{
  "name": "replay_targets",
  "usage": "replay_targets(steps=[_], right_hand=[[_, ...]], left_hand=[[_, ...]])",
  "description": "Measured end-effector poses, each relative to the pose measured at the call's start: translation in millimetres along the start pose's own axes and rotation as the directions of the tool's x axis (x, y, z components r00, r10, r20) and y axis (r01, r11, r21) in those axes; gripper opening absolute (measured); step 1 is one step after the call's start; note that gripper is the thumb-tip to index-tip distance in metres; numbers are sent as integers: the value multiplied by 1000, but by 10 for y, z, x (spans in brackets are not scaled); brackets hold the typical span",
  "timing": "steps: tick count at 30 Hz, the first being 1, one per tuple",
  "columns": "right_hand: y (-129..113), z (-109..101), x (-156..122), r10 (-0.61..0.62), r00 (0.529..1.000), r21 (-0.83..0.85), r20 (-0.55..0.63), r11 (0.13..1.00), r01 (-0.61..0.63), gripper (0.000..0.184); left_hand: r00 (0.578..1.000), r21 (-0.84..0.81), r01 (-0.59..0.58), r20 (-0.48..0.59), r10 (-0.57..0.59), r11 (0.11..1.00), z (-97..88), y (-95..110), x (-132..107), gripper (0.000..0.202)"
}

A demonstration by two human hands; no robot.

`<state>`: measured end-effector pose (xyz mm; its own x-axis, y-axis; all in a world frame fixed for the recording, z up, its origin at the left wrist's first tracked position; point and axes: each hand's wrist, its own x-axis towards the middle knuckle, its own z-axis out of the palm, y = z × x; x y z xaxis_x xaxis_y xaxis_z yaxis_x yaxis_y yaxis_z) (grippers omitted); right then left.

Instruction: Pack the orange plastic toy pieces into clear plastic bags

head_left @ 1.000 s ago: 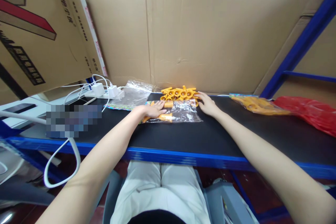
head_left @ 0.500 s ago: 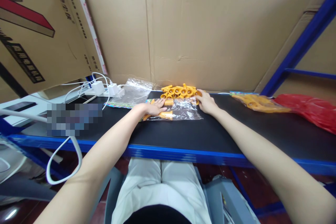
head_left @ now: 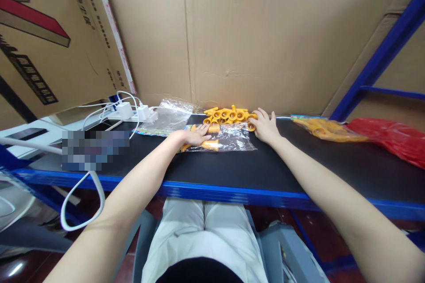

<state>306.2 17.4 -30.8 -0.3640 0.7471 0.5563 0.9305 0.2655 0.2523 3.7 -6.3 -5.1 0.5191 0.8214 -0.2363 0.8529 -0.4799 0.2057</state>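
Note:
My left hand [head_left: 197, 135] lies flat, fingers stretched out, on a clear plastic bag [head_left: 235, 137] that has a few yellow funnel-ended plastic pieces [head_left: 210, 145] in it. Behind the bag, a pile of similar loose yellow pieces [head_left: 231, 115] is heaped, many with their round hollow ends facing me. At the pile's right end is my right hand [head_left: 265, 126], its fingers spread and raised. Its thumb side is at a yellow piece [head_left: 251, 126]; whether they touch is unclear. I see nothing gripped in either hand.
A flat clear bag [head_left: 175, 115] with a colourful header lies left of the pile. White chargers [head_left: 124, 110] and cables stand farther left. To the right lie a filled bag of yellow pieces [head_left: 327, 129] and a red plastic bag [head_left: 388, 135]. Cardboard [head_left: 265, 40] walls the back.
My right hand has shifted slightly right and its fingers have spread apart, uncovering more of the end yellow pieces. My left hand stays on the bag.

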Motion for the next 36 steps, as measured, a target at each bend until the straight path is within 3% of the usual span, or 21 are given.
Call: replay_targets(steps=[4, 8, 12, 15, 18, 20, 22, 24, 27, 32, 36], right_hand=[[60, 5, 20, 187, 972, 250, -141, 957, -147, 29], [78, -75, 59, 325, 923, 513, -208, 839, -180, 30], [26, -215, 69, 345, 911, 684, -227, 722, -103, 37], [-4, -336, 61, 296, 927, 670, -229, 739, -70, 42], [-9, -493, 38, 152, 982, 607, -113, 793, -53, 45], [-4, -619, 15, 18, 996, 588, 85, 807, -64, 45], [-4, -745, -8, -102, 948, 583, 301, 806, -98, 45], [-18, -846, -26, -184, 883, 586, 432, 801, -121, 46], [-90, -903, -35, -244, 844, 599, 477, 793, -109, 45], [-249, -790, -19, -274, 864, 629, 422, 775, -62, 44], [-201, -704, -4, -205, 866, 552, 456, 829, -94, 36]], left_hand=[[1000, 3, 7, 3, -7, 1000, -5, 24, -14, 77], [1000, -40, -8, -4, 8, 999, -17, 56, -37, 75], [1000, -42, 2, 1, -2, 999, -39, 103, -81, 74], [1000, -28, 11, 16, -10, 1000, -43, 117, -88, 74], [1000, -45, 6, 6, -6, 999, -33, 104, -69, 75], [1000, -50, 4, -5, -4, 999, -30, 94, -61, 75], [1000, -49, 3, -8, -3, 999, -33, 92, -63, 74], [1000, -37, -3, -4, 3, 999, -40, 96, -72, 73], [1000, -16, -14, 5, 14, 1000, -48, 104, -84, 72], [1000, -28, -3, -3, 3, 1000, -33, 98, -67, 71], [1000, -22, -9, -6, 9, 1000, -28, 94, -48, 72]])
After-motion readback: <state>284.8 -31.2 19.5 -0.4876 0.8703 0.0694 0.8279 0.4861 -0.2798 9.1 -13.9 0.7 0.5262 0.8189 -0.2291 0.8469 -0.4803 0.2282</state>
